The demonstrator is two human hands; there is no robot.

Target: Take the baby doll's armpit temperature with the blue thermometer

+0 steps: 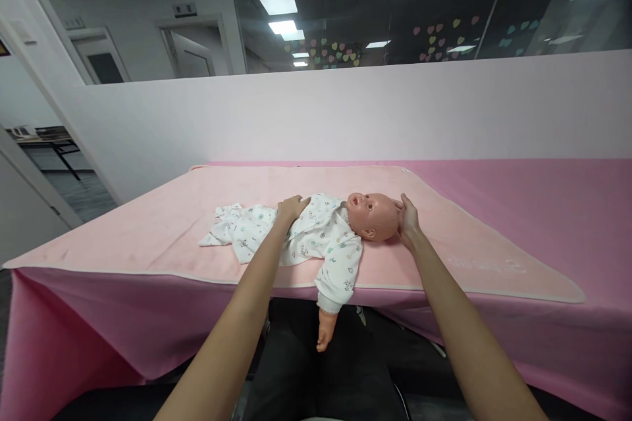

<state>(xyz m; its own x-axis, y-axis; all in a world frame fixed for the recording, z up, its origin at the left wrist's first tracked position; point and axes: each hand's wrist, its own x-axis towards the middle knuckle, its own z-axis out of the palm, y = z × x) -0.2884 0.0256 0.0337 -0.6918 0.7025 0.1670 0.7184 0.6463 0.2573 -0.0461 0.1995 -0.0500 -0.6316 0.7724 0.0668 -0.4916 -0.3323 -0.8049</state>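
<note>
A baby doll in a white printed sleepsuit lies on its back on a light pink blanket, head to the right. One doll arm hangs over the table's near edge. My left hand rests flat on the doll's torso, fingers spread on the cloth. My right hand cups the back and top of the doll's head, fingers curved against it.
The blanket covers a table draped in a darker pink cloth. A pale pink partition wall stands behind it, with glass panels above. An open doorway is at the left.
</note>
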